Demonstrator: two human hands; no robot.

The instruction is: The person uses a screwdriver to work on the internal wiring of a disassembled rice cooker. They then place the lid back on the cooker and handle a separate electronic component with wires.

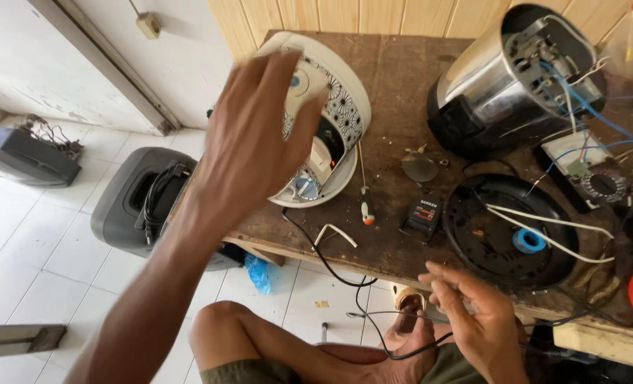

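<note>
Landmark: white cooker [334, 114] with black flower print, lying tilted on the far left part of the brown tabletop [395, 78]; all places below are given from it.
Left hand [256, 135]: raised in front of the cooker, fingers spread and blurred, covering its left half; whether it touches the shell cannot be told. It holds nothing visible.
Right hand [473, 320]: low and right of the cooker, off the near edge of the tabletop, fingers loosely curled around a thin black cord [331, 263]; the pinch itself is not clearly shown.
Key relation: the cooker lies directly beyond the left hand, which is much the nearer; its long axis runs from upper left to lower right.
Cord: drops from the cooker's lower rim over the tabletop edge and loops to the right hand.
Screwdriver [365, 203]: just right of the cooker, its shaft pointing away from the person.
Labelled part: small black box [421, 215] with a red-and-white label on top, right of the screwdriver.
Black base [505, 238]: round, further right, crossed by white wires, holding a blue tape roll [528, 240].
Steel pot [516, 78]: far right, on its side, with blue and white wiring exposed.
Floor: grey speaker [142, 199], left and below.
</note>
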